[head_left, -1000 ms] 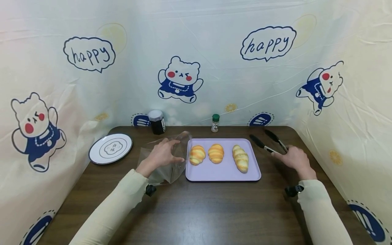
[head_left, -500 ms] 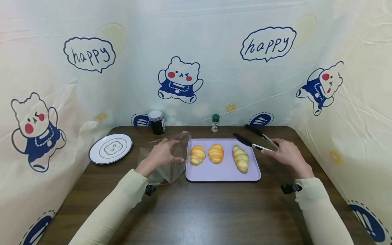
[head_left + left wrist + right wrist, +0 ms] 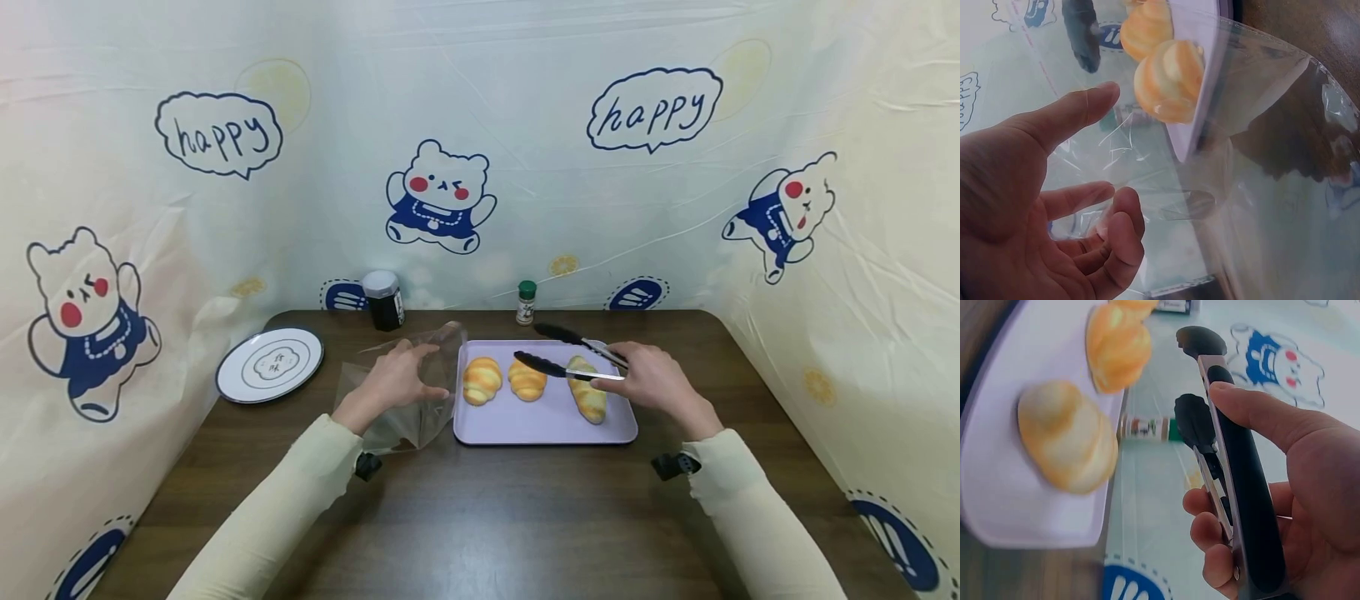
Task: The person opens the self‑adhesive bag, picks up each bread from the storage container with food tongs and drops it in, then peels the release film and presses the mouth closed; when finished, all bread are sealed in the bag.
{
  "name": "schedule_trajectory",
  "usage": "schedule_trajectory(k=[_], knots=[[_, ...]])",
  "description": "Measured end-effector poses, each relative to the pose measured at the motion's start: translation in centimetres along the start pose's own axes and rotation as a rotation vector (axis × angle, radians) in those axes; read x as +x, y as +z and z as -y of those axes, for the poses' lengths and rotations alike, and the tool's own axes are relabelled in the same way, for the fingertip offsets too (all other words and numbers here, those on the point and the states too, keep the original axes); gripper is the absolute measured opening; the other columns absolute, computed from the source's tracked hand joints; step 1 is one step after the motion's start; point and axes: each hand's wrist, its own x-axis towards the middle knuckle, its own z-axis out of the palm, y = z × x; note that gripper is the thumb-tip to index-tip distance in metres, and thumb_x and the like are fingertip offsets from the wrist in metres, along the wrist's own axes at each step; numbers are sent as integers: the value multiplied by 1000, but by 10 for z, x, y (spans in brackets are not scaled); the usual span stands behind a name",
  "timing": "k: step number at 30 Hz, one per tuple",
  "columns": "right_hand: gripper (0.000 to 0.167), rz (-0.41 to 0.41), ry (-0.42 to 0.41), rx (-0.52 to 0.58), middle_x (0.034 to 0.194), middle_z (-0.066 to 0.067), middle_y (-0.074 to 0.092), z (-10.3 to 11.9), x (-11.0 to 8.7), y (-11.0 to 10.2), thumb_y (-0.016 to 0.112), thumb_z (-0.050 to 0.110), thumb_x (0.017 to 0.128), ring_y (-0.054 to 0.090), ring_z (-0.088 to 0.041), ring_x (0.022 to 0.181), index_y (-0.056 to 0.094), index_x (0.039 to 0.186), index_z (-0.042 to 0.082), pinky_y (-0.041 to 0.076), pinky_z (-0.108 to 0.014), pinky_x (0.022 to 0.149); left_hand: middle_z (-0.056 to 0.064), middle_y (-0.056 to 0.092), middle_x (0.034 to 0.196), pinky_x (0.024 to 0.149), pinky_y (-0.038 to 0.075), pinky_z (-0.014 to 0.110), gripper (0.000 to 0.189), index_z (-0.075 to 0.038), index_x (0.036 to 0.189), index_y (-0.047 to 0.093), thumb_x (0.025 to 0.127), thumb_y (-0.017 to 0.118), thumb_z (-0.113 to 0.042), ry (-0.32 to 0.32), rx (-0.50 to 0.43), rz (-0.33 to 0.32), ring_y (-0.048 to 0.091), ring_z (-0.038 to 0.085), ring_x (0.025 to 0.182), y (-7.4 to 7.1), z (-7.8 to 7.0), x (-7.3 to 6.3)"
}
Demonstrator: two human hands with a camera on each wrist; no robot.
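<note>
My right hand [image 3: 658, 382] grips a pair of black-tipped metal tongs [image 3: 542, 365], fingers and thumb round the handles. The tongs' two tips stand apart over the lilac tray [image 3: 543, 429]. On the tray lie a long croissant-like bread roll [image 3: 590, 406] at right, a rounder roll [image 3: 527, 385] in the middle, partly behind a tong tip, and another round roll [image 3: 482, 381] at left. Left of the tray, my left hand [image 3: 393, 379] is at a clear plastic bag [image 3: 405, 427], thumb and fingers spread apart. In the left wrist view the bag's film [image 3: 1260, 106] stretches beside the fingers.
A white plate [image 3: 240, 379] with a dark rim lies at far left. At the back stand a dark jar [image 3: 387, 310] with a pale lid and a small green-capped shaker [image 3: 526, 307]. A printed cloth [image 3: 540, 208] surrounds the brown wooden table [image 3: 480, 517].
The right hand has moved left with the tongs, bringing their tips from right of the tray to over it. The left hand and the bag have stayed nearly still.
</note>
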Motion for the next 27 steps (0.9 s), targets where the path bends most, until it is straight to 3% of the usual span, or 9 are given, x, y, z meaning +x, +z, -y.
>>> schedule_trajectory(k=[11, 18, 27], knots=[[70, 43, -98, -23, 121, -12, 71, 35, 10, 18, 78, 54, 79, 67, -26, 97, 65, 130, 7, 56, -49, 85, 27, 46, 143, 84, 55, 54, 91, -18, 150, 46, 75, 82, -55, -1, 11, -8, 62, 30, 90, 0, -3, -1], [71, 60, -138, -52, 125, -12, 70, 48, 15, 25, 77, 56, 79, 67, -30, 110, 66, 129, 7, 56, -50, 89, 30, 39, 150, 91, 52, 60, 92, -18, 151, 44, 75, 82, -54, -15, 13, 5, 63, 40, 106, 0, -2, 0], [70, 71, -140, -84, 124, -12, 71, 60, 18, 24, 78, 54, 79, 67, -30, 109, 67, 129, 7, 56, -49, 89, 30, 37, 152, 95, 50, 62, 92, -18, 151, 44, 75, 82, -55, -25, 17, 12, 61, 43, 113, 0, -2, 1]])
